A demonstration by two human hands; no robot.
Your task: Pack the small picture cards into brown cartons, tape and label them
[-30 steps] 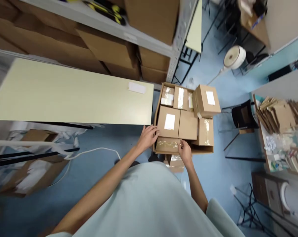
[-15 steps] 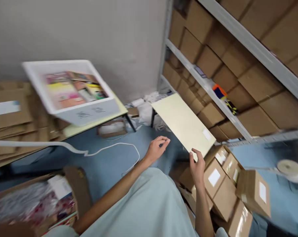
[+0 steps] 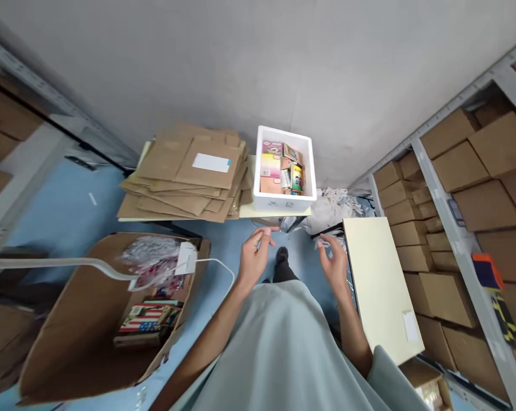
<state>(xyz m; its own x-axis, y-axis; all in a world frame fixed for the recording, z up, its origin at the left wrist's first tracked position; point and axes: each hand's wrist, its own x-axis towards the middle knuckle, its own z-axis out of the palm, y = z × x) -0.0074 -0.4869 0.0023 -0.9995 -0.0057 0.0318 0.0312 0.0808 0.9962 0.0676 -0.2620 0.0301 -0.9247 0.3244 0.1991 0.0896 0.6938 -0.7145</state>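
Observation:
My left hand (image 3: pixel 253 256) is held in the air before my body, empty, its fingers loosely bent and partly spread. Level with it, my right hand (image 3: pixel 334 264) hangs with thumb and fingers apart and nothing between them. Beyond the left hand a white foam box (image 3: pixel 285 202) stands on a pale table (image 3: pixel 246 211), and colourful small boxes or booklets (image 3: pixel 271 164) lie inside it. Flattened brown cardboard (image 3: pixel 185 177) is piled beside it on the same table. Close to my right hand is a bare cream tabletop (image 3: pixel 375 279) with a white label.
At lower left a large open carton (image 3: pixel 65 337) holds plastic-wrapped goods (image 3: pixel 155 260) and small printed boxes (image 3: pixel 142 319). A white cable (image 3: pixel 91 262) crosses above it. Shelving (image 3: pixel 459 240) full of brown boxes lines the right. White scraps (image 3: pixel 337 205) lie in the corner.
My view has swung left, so the foam box and cardboard pile now sit ahead and the large carton shows more fully. Both hands stay raised and empty.

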